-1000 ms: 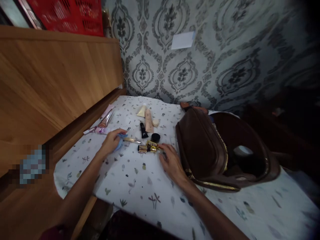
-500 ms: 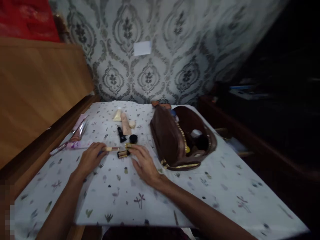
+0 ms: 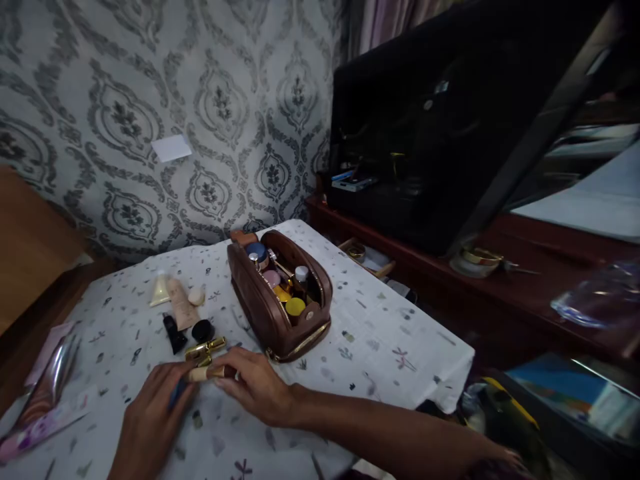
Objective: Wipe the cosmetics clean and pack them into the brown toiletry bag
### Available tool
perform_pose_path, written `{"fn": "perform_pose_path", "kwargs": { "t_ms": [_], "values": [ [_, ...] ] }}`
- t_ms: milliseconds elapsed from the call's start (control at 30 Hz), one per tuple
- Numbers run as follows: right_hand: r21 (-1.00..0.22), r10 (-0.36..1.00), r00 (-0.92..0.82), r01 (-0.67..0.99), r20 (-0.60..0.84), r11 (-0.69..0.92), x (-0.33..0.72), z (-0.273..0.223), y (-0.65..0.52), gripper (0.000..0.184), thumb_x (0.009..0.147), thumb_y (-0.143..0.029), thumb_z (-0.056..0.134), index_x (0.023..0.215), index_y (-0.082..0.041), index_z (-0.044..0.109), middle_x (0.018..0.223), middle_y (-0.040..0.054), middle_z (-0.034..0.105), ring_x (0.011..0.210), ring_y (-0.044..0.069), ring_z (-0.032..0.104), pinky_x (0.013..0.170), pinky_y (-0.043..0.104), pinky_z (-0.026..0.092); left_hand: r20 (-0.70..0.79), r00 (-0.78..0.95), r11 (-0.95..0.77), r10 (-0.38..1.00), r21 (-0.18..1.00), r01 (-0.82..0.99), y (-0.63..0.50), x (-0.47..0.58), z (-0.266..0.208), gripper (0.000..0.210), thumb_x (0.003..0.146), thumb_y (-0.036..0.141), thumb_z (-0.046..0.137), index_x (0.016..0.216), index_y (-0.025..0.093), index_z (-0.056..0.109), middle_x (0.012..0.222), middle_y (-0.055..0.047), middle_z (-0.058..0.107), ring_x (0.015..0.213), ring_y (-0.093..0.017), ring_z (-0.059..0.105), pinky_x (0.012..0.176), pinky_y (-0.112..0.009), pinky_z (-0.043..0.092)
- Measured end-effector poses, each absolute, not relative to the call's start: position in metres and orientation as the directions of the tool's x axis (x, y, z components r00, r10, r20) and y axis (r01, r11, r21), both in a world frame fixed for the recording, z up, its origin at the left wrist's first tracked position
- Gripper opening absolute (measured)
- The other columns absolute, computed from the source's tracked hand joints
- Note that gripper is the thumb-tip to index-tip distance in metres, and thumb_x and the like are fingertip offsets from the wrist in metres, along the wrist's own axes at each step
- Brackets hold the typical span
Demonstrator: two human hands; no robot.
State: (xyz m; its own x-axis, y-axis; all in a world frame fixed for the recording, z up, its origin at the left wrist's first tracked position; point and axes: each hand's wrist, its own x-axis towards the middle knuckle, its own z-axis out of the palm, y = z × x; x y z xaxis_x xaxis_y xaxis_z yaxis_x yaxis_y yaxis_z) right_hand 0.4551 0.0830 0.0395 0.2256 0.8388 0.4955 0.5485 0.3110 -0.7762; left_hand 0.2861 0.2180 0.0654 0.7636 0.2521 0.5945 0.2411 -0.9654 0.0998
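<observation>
A slim cream cosmetic tube (image 3: 199, 375) with a gold-brown end lies level between my hands, low over the cloth. My left hand (image 3: 157, 407) is closed on its left part, and something blue shows between those fingers. My right hand (image 3: 260, 387) pinches the gold-brown end. Just beyond the fingers lie shiny gold tubes (image 3: 206, 348), partly hidden. Past them are a round black pot (image 3: 203, 331), a small black tube (image 3: 174, 333), a beige tube (image 3: 181, 305), a pale yellow tube (image 3: 161, 291) and a small cream jar (image 3: 197, 296).
A brown makeup bag (image 3: 255, 307) stands unzipped to the right, with jars and bottles inside. Pink and silver tubes (image 3: 50, 387) lie at the left. The patterned tablecloth (image 3: 380, 360) ends at the right, beside a dark red shelf (image 3: 520, 280) carrying a large black screen (image 3: 415, 133).
The view has turned right. My right hand has left the gold tube and taken hold of the cream tube's gold-brown end. My left hand still holds the other part.
</observation>
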Motion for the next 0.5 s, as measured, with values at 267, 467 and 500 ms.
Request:
{"fn": "perform_pose_path", "kwargs": {
  "t_ms": [267,467,500],
  "values": [
    [-0.758,0.92,0.275,0.651,0.278,0.035,0.46,0.053,0.081,0.027,0.093,-0.045,0.055,0.097,-0.02,0.064,0.078,0.0014,0.071,0.068,0.018,0.066,0.059,0.024,0.043,0.619,0.778,-0.976,0.11,-0.081,0.202,0.223,0.279,0.041,0.02,0.097,0.024,0.049,0.115,0.022,0.057,0.102,-0.007,0.07,0.093,-0.022,0.065,0.088,-0.036,0.05],
    [-0.769,0.923,0.278,0.638,0.266,0.029,0.46,0.054,0.08,0.032,0.095,-0.049,0.051,0.097,-0.019,0.063,0.079,0.0032,0.072,0.07,0.021,0.069,0.058,0.024,0.042,0.619,0.781,-0.972,0.084,-0.121,0.201,0.225,0.276,0.038,0.028,0.094,0.02,0.053,0.121,0.023,0.055,0.104,-0.008,0.07,0.092,-0.024,0.066,0.089,-0.041,0.05],
    [-0.771,0.921,0.281,0.636,0.268,0.031,0.461,0.054,0.079,0.031,0.095,-0.049,0.051,0.097,-0.019,0.063,0.078,0.0032,0.072,0.069,0.02,0.068,0.056,0.024,0.041,0.619,0.781,-0.972,0.081,-0.124,0.199,0.223,0.277,0.039,0.029,0.093,0.019,0.054,0.122,0.022,0.055,0.104,-0.009,0.07,0.092,-0.024,0.066,0.089,-0.041,0.05]
  ]
}}
